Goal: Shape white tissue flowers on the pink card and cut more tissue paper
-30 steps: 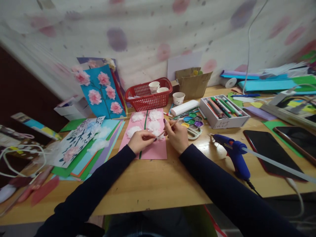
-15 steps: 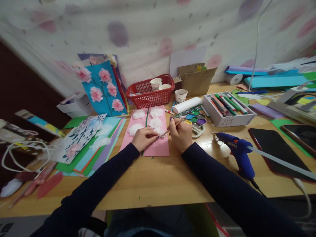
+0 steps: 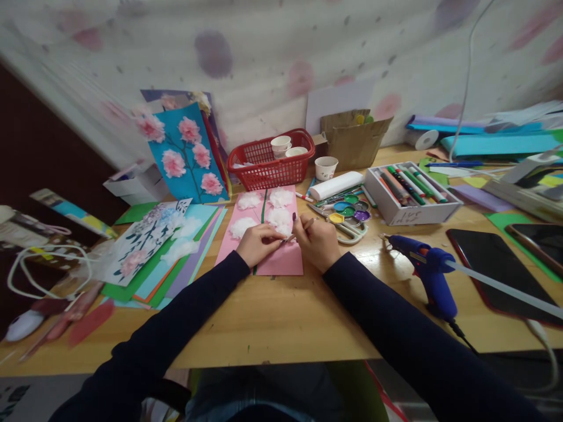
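A pink card (image 3: 281,264) lies on the table with white ruffled paper flowers (image 3: 241,227) and a painted green stem (image 3: 264,206). My right hand (image 3: 319,239) grips a thin paintbrush (image 3: 288,239), slanted down to the left over the card's right half. My left hand (image 3: 259,244) rests on the card's lower part, its thumb and fingertips pinched together at the brush's tip. The bristles themselves are hidden by those fingers. Just right of my right hand sits a flower-shaped paint palette (image 3: 349,212) with green, blue, yellow and purple wells, beside scissors (image 3: 355,235).
Behind the card stand a red basket (image 3: 269,173) with paper cups and a single cup (image 3: 326,168). A marker box (image 3: 413,212), a blue glue gun (image 3: 433,266) and a phone (image 3: 497,266) lie rightward. Coloured paper (image 3: 176,281) and a blue flower card (image 3: 180,190) are leftward.
My right hand has turned slightly and its fingers have drawn in closer to my left fingertips, so less of the brush shows. The whole view has shifted a little.
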### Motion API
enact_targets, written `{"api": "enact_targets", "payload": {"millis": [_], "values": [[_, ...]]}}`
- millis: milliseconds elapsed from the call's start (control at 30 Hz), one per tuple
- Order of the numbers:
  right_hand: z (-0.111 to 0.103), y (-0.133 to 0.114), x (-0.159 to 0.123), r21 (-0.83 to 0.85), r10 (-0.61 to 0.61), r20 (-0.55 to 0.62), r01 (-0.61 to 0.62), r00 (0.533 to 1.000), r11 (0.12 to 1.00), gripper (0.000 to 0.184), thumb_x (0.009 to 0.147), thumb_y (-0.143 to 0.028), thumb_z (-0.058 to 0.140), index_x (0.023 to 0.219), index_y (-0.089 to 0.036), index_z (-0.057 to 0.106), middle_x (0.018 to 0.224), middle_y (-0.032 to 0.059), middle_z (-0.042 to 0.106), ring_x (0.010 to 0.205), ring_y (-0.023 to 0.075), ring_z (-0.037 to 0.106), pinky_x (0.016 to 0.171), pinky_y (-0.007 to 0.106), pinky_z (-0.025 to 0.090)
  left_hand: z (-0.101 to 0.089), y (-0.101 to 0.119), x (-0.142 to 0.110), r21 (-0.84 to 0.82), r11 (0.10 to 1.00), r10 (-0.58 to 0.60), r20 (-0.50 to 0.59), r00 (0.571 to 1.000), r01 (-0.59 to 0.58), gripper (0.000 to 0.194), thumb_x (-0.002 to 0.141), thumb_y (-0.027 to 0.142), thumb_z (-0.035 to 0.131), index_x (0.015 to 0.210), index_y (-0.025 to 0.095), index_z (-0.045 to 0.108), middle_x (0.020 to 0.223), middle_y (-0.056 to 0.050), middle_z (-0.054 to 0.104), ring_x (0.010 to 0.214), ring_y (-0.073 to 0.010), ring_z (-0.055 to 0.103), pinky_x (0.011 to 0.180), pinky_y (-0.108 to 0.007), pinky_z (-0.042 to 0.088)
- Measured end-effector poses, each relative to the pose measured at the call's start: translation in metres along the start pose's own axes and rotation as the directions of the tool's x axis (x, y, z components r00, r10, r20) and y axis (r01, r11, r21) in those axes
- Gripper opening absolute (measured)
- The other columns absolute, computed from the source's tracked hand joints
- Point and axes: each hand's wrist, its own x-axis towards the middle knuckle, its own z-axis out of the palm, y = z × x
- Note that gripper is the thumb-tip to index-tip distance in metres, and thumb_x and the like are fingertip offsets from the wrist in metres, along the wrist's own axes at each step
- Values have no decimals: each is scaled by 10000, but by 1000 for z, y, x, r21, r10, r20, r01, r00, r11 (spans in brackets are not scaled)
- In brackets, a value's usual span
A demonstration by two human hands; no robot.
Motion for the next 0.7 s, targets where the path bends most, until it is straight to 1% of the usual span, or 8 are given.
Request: {"api": "enact_targets", "payload": {"millis": [267, 400, 533, 600, 700], "values": [[1, 1, 1, -23, 28, 22, -28, 999, 999, 375, 899, -283, 362, 539, -201, 430, 423, -20, 466, 399, 94, 407, 470, 232, 254, 0, 1, 0, 29, 1000, 7, 21, 1000, -8, 113, 711, 131, 657, 798, 164, 722, 676, -17, 612, 640, -118, 544, 606, -245, 457], [1, 2, 4, -10, 58, 97, -57, 994, 998, 349, 893, -273, 365, 561, -202, 442, 446, -7, 508, 417, 108, 445, 481, 233, 270, -1, -2, -1, -40, 999, -7, 81, 997, 10, 141, 712, 178, 673, 848, 150, 697, 737, -24, 593, 641, -112, 549, 595, -240, 466], [1, 1, 8, -1, 80, 170, -81, 982, 997, 343, 900, -272, 359, 584, -197, 468, 473, 10, 535, 445, 124, 486, 500, 236, 298, -2, -8, -1, -126, 992, -1, 171, 985, 23, 260, 684, 257, 722, 907, 141, 658, 783, -21, 552, 657, -110, 546, 612, -247, 475], [1, 1, 10, 16, 97, 195, -103, 976, 995, 340, 905, -268, 357, 598, -192, 482, 499, 20, 562, 472, 127, 514, 513, 230, 317, -3, -10, -1, -134, 991, 7, 202, 979, 20, 309, 665, 269, 741, 930, 143, 646, 806, -22, 543, 689, -117, 548, 638, -257, 478], [1, 0, 8, 50, 117, 228, -131, 967, 990, 336, 914, -277, 361, 622, -188, 501, 527, 23, 595, 498, 125, 544, 514, 218, 328, -5, -9, -1, -133, 991, 9, 212, 977, 19, 335, 656, 285, 751, 941, 149, 640, 822, -22, 538, 712, -123, 546, 662, -270, 480]]}}
